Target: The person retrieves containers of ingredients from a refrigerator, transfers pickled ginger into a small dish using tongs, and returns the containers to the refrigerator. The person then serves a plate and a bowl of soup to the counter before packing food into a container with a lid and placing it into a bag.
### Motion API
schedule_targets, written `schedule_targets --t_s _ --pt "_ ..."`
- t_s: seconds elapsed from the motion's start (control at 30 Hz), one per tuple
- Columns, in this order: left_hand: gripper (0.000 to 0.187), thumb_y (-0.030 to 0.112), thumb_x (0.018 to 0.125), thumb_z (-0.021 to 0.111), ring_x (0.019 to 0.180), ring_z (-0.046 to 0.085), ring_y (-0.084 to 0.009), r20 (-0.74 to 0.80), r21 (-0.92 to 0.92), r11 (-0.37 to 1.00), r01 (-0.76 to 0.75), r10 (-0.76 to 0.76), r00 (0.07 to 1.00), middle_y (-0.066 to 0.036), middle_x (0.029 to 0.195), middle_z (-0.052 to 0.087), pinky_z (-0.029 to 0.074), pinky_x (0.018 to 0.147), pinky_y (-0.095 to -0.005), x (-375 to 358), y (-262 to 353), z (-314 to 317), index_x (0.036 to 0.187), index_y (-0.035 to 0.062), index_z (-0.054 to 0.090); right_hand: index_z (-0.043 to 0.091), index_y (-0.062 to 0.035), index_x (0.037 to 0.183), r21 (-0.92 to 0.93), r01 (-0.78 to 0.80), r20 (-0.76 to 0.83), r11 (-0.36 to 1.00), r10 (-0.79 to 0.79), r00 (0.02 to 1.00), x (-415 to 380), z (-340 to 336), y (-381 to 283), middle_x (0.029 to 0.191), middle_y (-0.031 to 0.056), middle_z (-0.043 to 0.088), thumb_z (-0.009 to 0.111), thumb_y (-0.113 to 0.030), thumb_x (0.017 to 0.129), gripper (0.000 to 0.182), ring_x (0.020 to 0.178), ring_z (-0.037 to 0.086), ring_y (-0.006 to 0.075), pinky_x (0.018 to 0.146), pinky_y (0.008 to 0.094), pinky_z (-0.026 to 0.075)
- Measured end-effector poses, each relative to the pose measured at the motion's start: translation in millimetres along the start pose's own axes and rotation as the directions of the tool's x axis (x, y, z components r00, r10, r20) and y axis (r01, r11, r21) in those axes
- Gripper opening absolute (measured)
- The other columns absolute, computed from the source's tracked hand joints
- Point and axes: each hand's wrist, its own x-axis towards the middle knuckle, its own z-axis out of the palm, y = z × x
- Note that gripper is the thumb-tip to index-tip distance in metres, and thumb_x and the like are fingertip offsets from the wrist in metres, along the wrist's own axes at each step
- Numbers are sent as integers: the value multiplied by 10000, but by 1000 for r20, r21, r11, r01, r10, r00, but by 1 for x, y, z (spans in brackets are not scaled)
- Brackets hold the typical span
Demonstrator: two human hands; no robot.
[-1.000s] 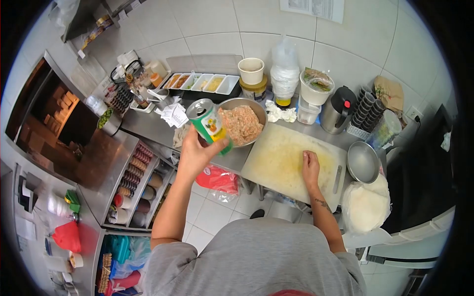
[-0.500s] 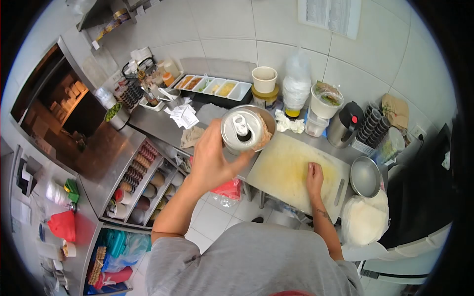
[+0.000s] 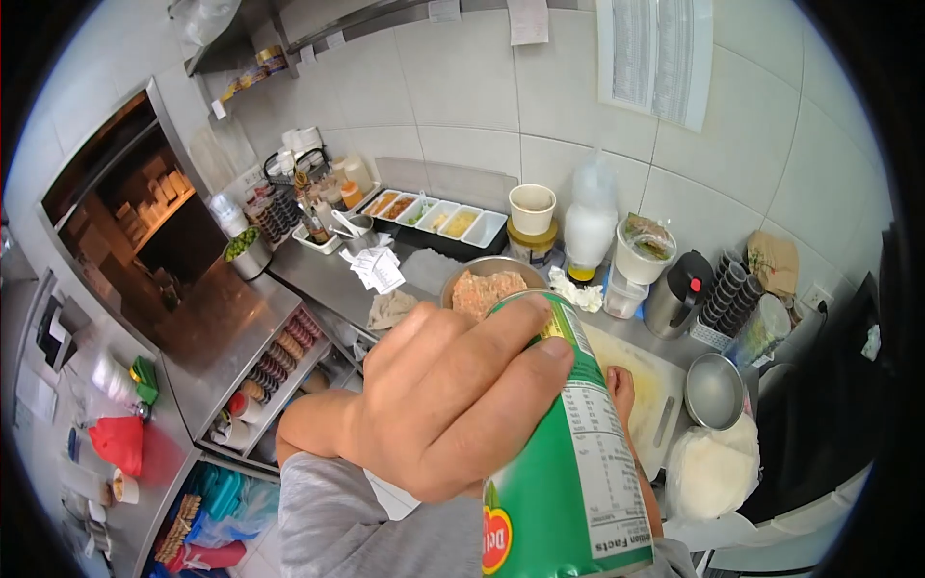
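A green can with a nutrition label fills the lower middle of the head view, close to the camera. My left hand is wrapped round its upper part. Behind the can's top end, a metal bowl holds pinkish minced meat. My right hand is at the cutting board, partly hidden behind the can, and its fingers look curled. What that hand holds, if anything, cannot be made out.
A tray of topping containers stands along the wall, with receipts before it. White tubs, a steel jug, stacked dark cups and an empty metal bowl line the right side.
My left hand has brought the can closer to the camera and tipped it, so its printed side shows instead of its top. The meat bowl is less covered, and the view has tilted up.
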Motion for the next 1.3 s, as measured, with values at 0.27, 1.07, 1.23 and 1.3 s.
schedule_targets --t_s 0.27,1.07,1.23,1.3 --pt "363 128 662 746 596 493 -151 -72 152 987 -54 66 995 -191 950 616 355 490 -241 24 3 -12 966 51 563 575 15 874 15 150 -34 988 -150 988 3 5 16 824 151 563 490 -147 901 185 757 536 292 697 356 431" --pt "349 39 645 725 552 492 -132 -265 386 802 -455 569 778 -221 917 629 366 420 -204 75 1 -15 968 49 594 568 10 877 39 128 -56 991 -126 990 -3 -7 -13 835 157 563 495 -141 898 169 770 538 306 705 367 432" --pt "338 38 646 722 559 508 -137 -322 295 859 -419 502 802 -239 905 622 373 427 -217 82 17 -15 961 15 600 568 6 887 36 133 -63 990 -131 989 -2 -3 -5 847 154 568 500 -139 895 160 769 542 304 705 366 434" --pt "331 45 643 719 567 517 -139 -192 185 932 -312 346 918 -251 896 617 374 426 -231 67 30 -20 948 -15 603 568 6 889 40 140 -66 989 -137 988 -3 -3 -2 852 154 569 502 -139 895 159 773 542 305 709 365 435"
